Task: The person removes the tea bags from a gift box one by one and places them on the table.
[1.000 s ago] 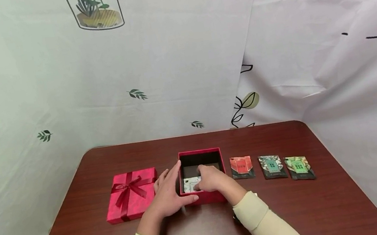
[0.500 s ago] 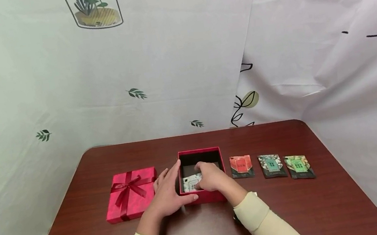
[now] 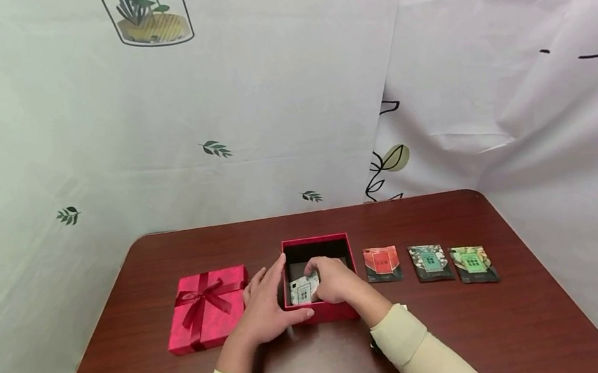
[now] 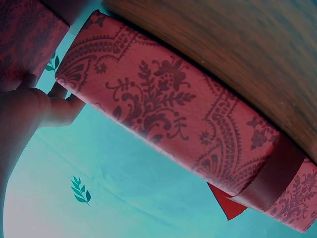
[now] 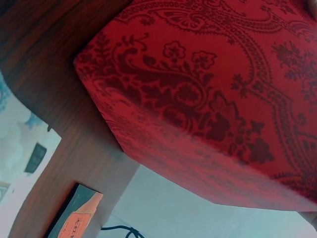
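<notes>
A red patterned gift box [image 3: 346, 310] stands lidless at the middle of the table, its inside dark. My left hand [image 3: 267, 309] steadies its front left corner, straight fingers along the left wall and thumb across the front rim. Inside the box, my right hand [image 3: 336, 281] pinches a pale, leaf-printed sachet [image 3: 302, 290], which leans near the front left corner; my fingers cover its right part. In the right wrist view the box wall [image 5: 198, 99] hides what that hand holds. The left wrist view shows fingers at the box [image 4: 29, 39].
The box lid [image 3: 220, 317] with its ribbon bow lies at left, close to my left hand. Right of the box lie an orange sachet [image 3: 383, 264], a teal one [image 3: 431, 262] and a green one [image 3: 474, 264]. Another dark item [image 3: 376, 347] is mostly under my right sleeve.
The sachet in the box has turned and tilted, its top edge now slanting upward to the right. My right fingers have shifted slightly left. The left hand stays at the corner.
</notes>
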